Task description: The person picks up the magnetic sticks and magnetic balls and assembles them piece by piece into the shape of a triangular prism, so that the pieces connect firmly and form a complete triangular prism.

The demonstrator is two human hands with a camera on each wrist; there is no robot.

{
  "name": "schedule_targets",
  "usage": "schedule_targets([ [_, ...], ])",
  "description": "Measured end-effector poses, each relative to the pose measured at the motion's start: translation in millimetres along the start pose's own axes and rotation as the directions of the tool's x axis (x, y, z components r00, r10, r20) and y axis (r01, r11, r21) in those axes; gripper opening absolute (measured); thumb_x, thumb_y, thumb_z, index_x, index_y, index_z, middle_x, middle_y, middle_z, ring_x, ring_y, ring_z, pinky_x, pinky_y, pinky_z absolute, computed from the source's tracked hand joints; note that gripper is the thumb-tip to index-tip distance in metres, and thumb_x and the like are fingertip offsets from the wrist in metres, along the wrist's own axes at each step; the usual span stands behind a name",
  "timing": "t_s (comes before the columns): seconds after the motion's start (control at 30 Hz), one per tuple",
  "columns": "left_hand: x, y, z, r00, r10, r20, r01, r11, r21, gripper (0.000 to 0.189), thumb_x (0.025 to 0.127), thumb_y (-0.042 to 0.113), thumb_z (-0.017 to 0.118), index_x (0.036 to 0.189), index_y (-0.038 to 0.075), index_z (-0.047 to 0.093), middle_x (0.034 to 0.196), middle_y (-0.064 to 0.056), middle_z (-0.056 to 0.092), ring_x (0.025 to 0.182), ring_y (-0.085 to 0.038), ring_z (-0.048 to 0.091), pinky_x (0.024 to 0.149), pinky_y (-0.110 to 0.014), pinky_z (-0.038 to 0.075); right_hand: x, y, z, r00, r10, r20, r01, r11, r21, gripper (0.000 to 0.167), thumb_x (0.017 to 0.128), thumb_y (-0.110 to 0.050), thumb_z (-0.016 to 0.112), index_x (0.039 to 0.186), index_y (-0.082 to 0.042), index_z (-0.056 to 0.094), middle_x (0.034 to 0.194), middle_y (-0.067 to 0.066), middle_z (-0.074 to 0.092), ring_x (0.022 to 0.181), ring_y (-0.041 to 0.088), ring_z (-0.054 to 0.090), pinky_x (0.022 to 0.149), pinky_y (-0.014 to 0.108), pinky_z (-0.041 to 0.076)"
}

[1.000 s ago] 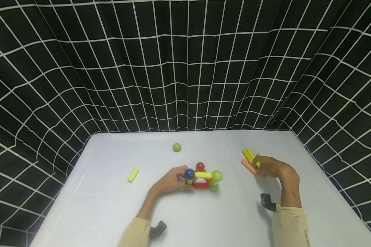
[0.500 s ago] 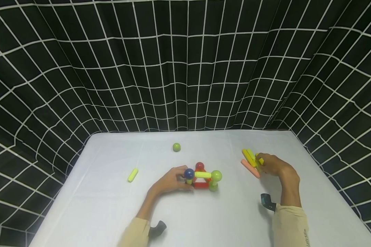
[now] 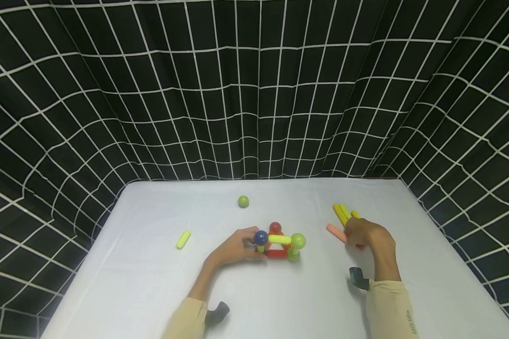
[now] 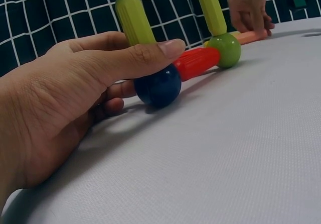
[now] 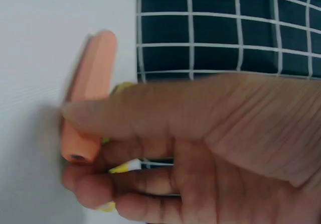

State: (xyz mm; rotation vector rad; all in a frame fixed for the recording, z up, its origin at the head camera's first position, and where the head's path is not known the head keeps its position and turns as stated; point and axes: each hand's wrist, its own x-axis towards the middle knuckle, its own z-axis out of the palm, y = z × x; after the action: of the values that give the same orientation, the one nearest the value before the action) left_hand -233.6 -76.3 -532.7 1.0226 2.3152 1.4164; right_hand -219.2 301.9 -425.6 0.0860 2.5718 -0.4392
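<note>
My left hand (image 3: 236,246) holds the left end of a frame of balls and magnetic building sticks. In the left wrist view, its thumb and fingers grip a lower blue ball (image 4: 159,87) and the foot of an upright yellow-green stick (image 4: 134,19). The frame also has a red stick (image 3: 277,254), a red ball (image 3: 275,227), an upper blue ball (image 3: 260,238) and green balls (image 3: 298,240). On the right, my right hand (image 3: 363,233) pinches an orange stick (image 5: 95,73) near one end, between thumb and fingers. Part of that stick is hidden by the thumb.
Yellow sticks (image 3: 340,213) lie just beyond the right hand, partly covered by it. A loose green ball (image 3: 243,201) sits toward the back of the white table (image 3: 152,202). One yellow-green stick (image 3: 184,239) lies at left. A dark grid curtain (image 3: 237,94) stands behind.
My right hand has left the yellow sticks, moved slightly left and nearer, and taken hold of the orange stick, which has shifted a little left. The left hand and the frame stay put.
</note>
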Motion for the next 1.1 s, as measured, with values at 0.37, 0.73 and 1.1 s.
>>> schedule_targets([
  [0.37, 3.4, -2.4, 2.7, 1.000, 0.024, -0.016, -0.024, 1.000, 0.020, 0.022, 0.083, 0.034, 0.089, 0.100, 0.032, 0.075, 0.093, 0.010, 0.064, 0.094, -0.006, 0.058, 0.092, -0.025, 0.050, -58.5, -56, 14, 0.920, -0.366, 0.141, 0.371, 0.928, -0.016, 0.019, 0.079, -0.001, 0.075, 0.088, -0.017, 0.068, 0.074, 0.000, 0.065, 0.071, 0.015, 0.058, 0.067, 0.031, 0.046],
  [0.73, 1.6, 1.0, 2.3, 0.998, 0.036, -0.046, -0.036, 0.999, 0.009, 0.024, 0.084, 0.032, 0.087, 0.105, 0.030, 0.076, 0.098, 0.010, 0.069, 0.096, -0.004, 0.061, 0.097, -0.026, 0.052, -75.8, -131, 79, 0.812, -0.559, -0.170, 0.492, 0.811, -0.316, 0.009, 0.096, -0.014, 0.073, 0.095, -0.011, 0.064, 0.066, -0.003, 0.047, 0.059, 0.013, 0.044, 0.056, 0.025, 0.040],
  [1.1, 0.0, -1.2, -0.4, 0.999, 0.033, -0.021, -0.033, 0.999, -0.005, 0.028, 0.082, 0.028, 0.089, 0.108, 0.030, 0.077, 0.099, 0.010, 0.068, 0.097, -0.005, 0.061, 0.097, -0.025, 0.051, -72.5, -146, 104, 0.771, -0.529, -0.356, 0.360, 0.822, -0.442, 0.020, 0.092, -0.012, 0.079, 0.104, -0.002, 0.066, 0.073, 0.008, 0.063, 0.058, 0.019, 0.054, 0.056, 0.034, 0.056],
])
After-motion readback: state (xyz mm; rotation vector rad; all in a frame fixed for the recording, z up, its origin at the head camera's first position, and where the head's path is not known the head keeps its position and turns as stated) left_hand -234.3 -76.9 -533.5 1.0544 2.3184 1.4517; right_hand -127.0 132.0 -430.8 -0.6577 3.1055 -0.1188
